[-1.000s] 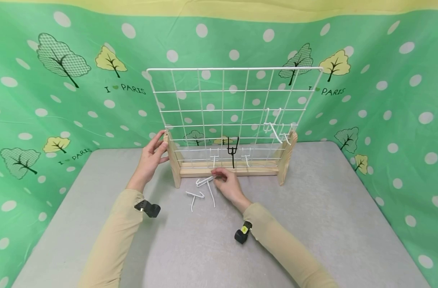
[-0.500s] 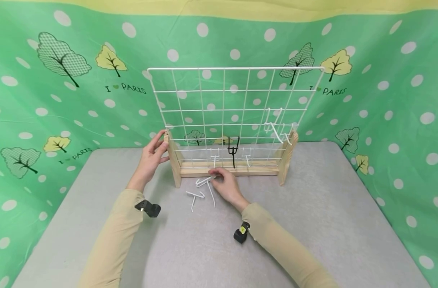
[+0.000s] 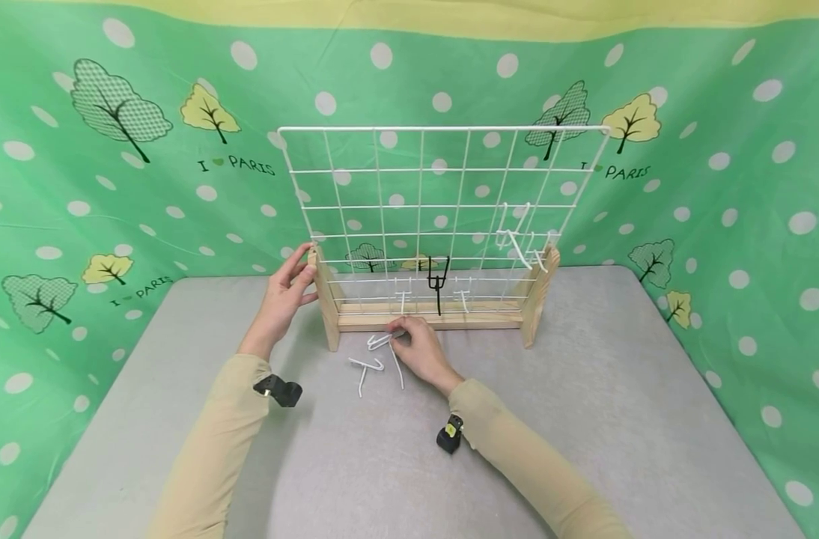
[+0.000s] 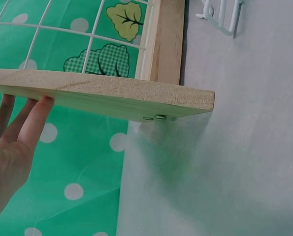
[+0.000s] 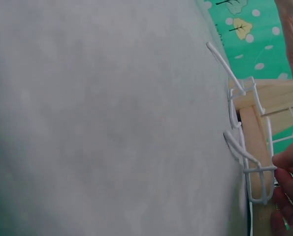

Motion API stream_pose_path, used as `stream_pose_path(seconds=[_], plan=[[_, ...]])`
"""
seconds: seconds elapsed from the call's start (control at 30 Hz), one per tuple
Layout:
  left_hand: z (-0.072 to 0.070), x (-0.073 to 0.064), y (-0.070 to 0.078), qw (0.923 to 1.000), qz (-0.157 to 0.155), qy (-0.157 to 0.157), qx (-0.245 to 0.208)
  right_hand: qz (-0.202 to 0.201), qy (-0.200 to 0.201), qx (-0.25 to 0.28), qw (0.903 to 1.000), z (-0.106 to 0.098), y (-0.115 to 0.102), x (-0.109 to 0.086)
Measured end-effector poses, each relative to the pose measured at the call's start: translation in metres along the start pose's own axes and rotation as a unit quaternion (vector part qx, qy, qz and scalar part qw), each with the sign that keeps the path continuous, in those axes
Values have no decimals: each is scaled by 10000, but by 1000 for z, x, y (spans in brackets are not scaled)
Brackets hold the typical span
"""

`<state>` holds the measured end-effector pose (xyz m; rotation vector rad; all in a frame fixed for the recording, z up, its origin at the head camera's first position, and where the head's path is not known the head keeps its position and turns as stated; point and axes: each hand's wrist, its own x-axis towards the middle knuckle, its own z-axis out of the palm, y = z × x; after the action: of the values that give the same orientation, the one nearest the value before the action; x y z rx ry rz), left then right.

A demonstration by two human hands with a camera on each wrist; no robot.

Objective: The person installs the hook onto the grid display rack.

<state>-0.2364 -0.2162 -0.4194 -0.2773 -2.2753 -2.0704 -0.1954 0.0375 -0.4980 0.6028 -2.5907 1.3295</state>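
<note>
A white wire grid (image 3: 419,169) stands in a wooden stand (image 3: 430,323). My left hand (image 3: 281,307) has its fingertips against the outer face of the stand's left upright (image 4: 136,91), fingers extended. In front of the base, my right hand (image 3: 423,352) pinches a white wire hook (image 5: 259,169) by the end of its crossbar, between thumb and fingers. The hook's long prong points toward the front. Beside it, a second loose white hook (image 3: 364,367) lies on the table. The right hand hides part of the held hook in the head view.
A black double-wire hook (image 3: 438,282) hangs low on the grid, with small white hooks (image 3: 403,294) on either side. A larger white hook (image 3: 513,239) hangs at the right. Grey tabletop (image 3: 585,419) spreads around the stand, and a green patterned cloth (image 3: 719,195) rises behind.
My right hand has shifted slightly left, its fingers now further over the crossbar of the nearer hook. My left hand stays at the upright.
</note>
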Motion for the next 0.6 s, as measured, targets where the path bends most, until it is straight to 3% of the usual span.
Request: stream_pose_path(seconds=[0.2,0.6], plan=[[1,-1,-1,10000,-4,-9,-8,-113,-126,-196,9997,-3,3,0],[1,0,-3,9999,112,40,-18,3,-311,161,9994,-5,6,-1]])
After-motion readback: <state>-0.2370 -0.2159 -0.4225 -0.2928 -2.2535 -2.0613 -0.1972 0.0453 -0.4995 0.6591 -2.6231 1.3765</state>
